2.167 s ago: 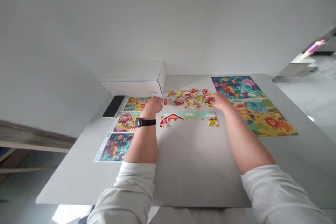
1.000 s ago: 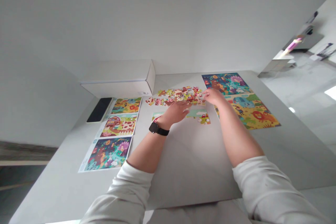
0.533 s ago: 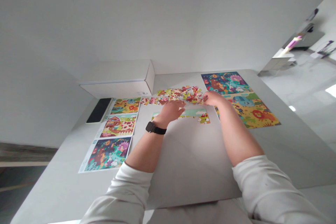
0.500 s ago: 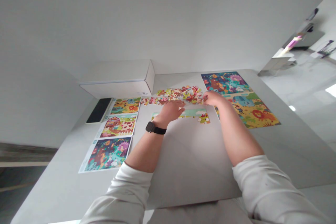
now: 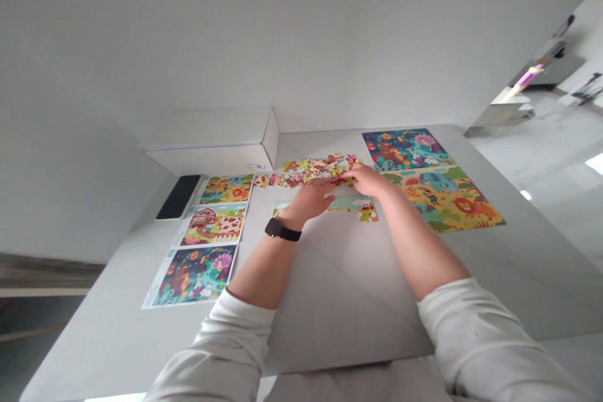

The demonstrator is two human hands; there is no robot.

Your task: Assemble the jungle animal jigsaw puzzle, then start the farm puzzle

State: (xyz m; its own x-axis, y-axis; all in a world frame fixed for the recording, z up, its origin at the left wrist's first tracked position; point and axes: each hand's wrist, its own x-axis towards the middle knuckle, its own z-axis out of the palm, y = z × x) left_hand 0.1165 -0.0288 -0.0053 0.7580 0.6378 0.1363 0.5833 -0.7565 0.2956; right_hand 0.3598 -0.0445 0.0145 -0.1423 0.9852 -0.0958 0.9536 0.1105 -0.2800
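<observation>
A heap of jigsaw puzzle pieces point(image 5: 311, 166) lies spread across the far middle of the table. My left hand point(image 5: 308, 201), with a black watch at the wrist, rests palm down at the heap's near edge, its fingers stretched and the thumb apart. Over the heap's right part, my right hand point(image 5: 370, 179) reaches in with its index finger out and touches pieces there; its other fingers are partly hidden. Beneath and beside my left hand lies a joined strip of puzzle point(image 5: 351, 202), showing sky and green, with a red vehicle at its right end. My left hand covers part of the strip.
Three printed picture sheets point(image 5: 211, 226) lie in a column at the left, beside a black phone point(image 5: 179, 197). A white box point(image 5: 207, 154) stands at the back left against the wall. Two finished-looking pictures, one dark blue point(image 5: 407, 147) and one yellow point(image 5: 452, 198), lie right.
My right hand has moved left, from the heap's right edge in over its pieces, and its index finger is now stretched out. My left hand has barely shifted.
</observation>
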